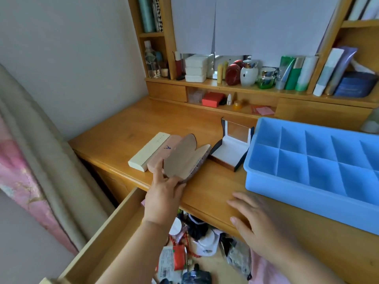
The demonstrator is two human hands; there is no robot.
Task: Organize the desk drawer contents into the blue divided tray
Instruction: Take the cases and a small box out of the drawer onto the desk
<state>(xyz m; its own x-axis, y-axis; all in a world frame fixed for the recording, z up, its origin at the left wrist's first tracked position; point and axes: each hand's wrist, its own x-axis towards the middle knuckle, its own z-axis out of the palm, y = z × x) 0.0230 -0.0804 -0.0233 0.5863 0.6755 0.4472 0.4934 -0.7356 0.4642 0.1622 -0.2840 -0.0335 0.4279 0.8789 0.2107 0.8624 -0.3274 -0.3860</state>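
Note:
The blue divided tray (303, 187) sits on the right of the wooden desk (127, 128), its compartments empty. My left hand (164, 193) grips the near end of an open brown glasses case (184, 158) lying on the desk. Beside it to the left lie a pink case (162, 152) and a cream case (147, 152). An open small dark box with a white lining (227, 152) stands between the cases and the tray. My right hand (254, 220) rests flat and open on the desk's front edge. Below, the open drawer (98, 238) holds several jumbled items (194, 242).
A wooden shelf unit at the back carries bottles, jars, white boxes (195, 70) and tubes (295, 72). A red box (212, 98) sits in the lower cubby. A curtain (30, 140) hangs on the left beside the drawer.

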